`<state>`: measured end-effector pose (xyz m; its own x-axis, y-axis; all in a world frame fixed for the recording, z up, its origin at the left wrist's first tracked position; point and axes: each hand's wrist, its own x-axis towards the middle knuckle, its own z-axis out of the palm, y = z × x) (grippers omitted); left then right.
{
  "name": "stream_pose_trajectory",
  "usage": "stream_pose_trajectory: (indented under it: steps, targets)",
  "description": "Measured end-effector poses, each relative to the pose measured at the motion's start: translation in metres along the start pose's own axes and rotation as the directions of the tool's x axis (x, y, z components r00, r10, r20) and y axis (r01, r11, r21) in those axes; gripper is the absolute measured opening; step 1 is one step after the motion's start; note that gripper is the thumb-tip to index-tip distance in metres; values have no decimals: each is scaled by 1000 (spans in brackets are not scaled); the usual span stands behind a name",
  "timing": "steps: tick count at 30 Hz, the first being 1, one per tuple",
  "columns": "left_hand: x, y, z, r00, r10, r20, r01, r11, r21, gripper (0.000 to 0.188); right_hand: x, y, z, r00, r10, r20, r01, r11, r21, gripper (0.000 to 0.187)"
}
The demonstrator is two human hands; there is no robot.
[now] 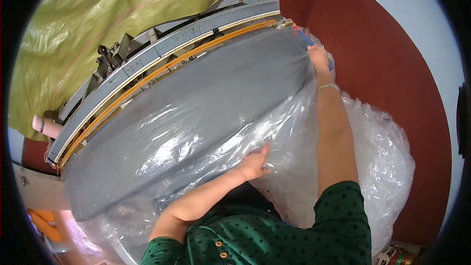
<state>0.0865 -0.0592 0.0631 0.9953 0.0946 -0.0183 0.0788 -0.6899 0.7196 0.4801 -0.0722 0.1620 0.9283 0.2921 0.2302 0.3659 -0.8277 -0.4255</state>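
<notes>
A long grey table surface [196, 93] stretches before me under clear plastic sheeting [274, 127], which hangs over its near side in shiny folds. My left hand [252, 164] rests on the sheeting close to my body, index finger and thumb stretched apart, holding nothing. At the far right corner my right hand [319, 60] is closed on the sheeting's edge, pulling creases into it. Beside those fingers lies something blue with a bit of red [303, 35], partly under the plastic.
Behind the surface runs an orange rail [196, 47] and a marked grey metal beam [171, 43]. A pink cylinder [46, 126] sits at the left end. Yellow-green tarp [98, 29] hangs beyond. More bunched plastic [378, 167] lies on my right, beside a red-brown wall [392, 68].
</notes>
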Motion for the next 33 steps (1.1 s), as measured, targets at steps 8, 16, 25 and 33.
stream_pose_trajectory:
  steps: [8, 16, 25, 33]
  targets:
    - [-41, 35, -74, 909, 374, 182, -239, 829, -505, 14, -14, 5, -14, 997, -69, 23, 59, 951, 304, 29]
    - [-112, 57, -206, 536, 822, -193, -322, -12, -947, 22, -21, 11, 2, 958, -138, -253, 219, 920, 326, 30]
    - [-64, 19, -66, 990, 136, 24, -90, 770, -631, 60, -34, -8, -1, 922, -138, -363, 195, 973, 124, 30]
    - [-142, 43, -171, 921, 371, 121, -317, 891, -325, 18, -33, -5, 2, 942, -157, -298, 151, 988, -43, 30]
